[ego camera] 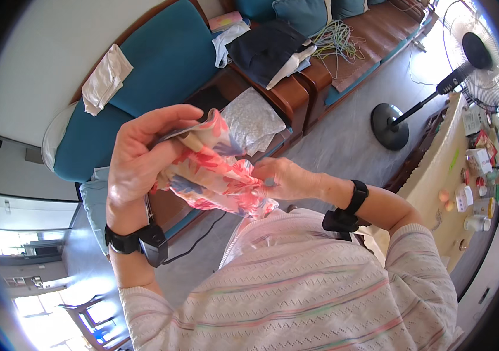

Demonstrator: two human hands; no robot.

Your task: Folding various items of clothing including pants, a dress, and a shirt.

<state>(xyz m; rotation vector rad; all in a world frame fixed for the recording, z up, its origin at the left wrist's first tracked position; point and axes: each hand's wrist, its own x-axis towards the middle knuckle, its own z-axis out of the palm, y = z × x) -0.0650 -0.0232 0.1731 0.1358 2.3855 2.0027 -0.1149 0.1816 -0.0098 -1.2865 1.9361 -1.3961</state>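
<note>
A floral cloth garment (214,175) in red, cream and blue is stretched between my two hands, bunched and folded in front of my chest. My left hand (137,153) grips its upper end, with the thumb in front and the fingers curled over the edge. At the other end, my right hand (282,177) pinches the gathered cloth; some of its fingertips are hidden. A silvery patterned cloth (251,120) lies on the seat behind the garment.
A blue-cushioned wooden sofa (161,57) carries a beige cloth (107,79), dark clothing (267,48) and tangled wire hangers (339,41). A standing fan (389,125) is on the floor. To the right, a covered table (433,175) holds jars and boxes. A black cable (201,241) hangs near my left wrist.
</note>
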